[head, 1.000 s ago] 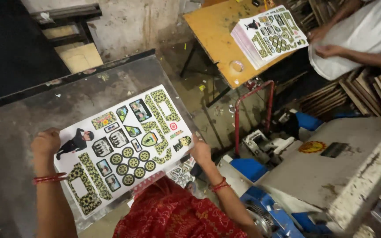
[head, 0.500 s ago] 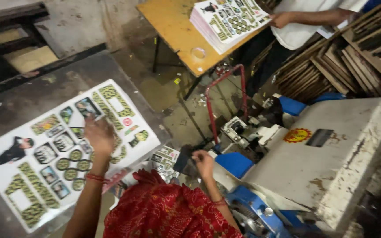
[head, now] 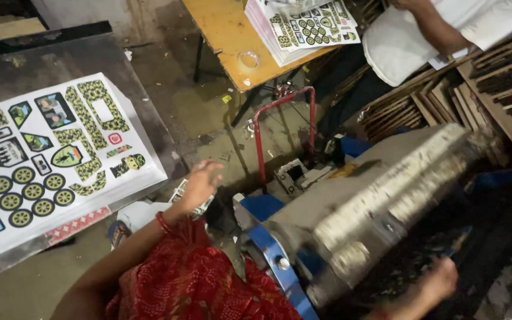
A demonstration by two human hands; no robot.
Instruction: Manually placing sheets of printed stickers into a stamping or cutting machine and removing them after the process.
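My left hand point(head: 200, 184) reaches out over the floor gap in front of my red-clad lap, fingers apart and holding nothing. It hovers just above a small pile of printed scraps point(head: 180, 194). To its left, a large white sheet of printed stickers point(head: 48, 160) lies flat on a dark grey table point(head: 60, 59). My right hand point(head: 440, 281) is blurred at the lower right, beside the near end of a grey machine point(head: 374, 195); I cannot make out its grip.
A blue frame point(head: 271, 249) carries the machine. A red metal tube stand point(head: 285, 112) rises from the dirty floor. Behind it, an orange table point(head: 226, 35) bears a stack of printed sheets point(head: 309, 24). Another person in white point(head: 428, 29) leans there. Wooden frames point(head: 493, 77) are stacked at right.
My left hand has left the sticker sheet and swung right toward the scraps. My right hand has moved far right to the machine. The view has shifted right.
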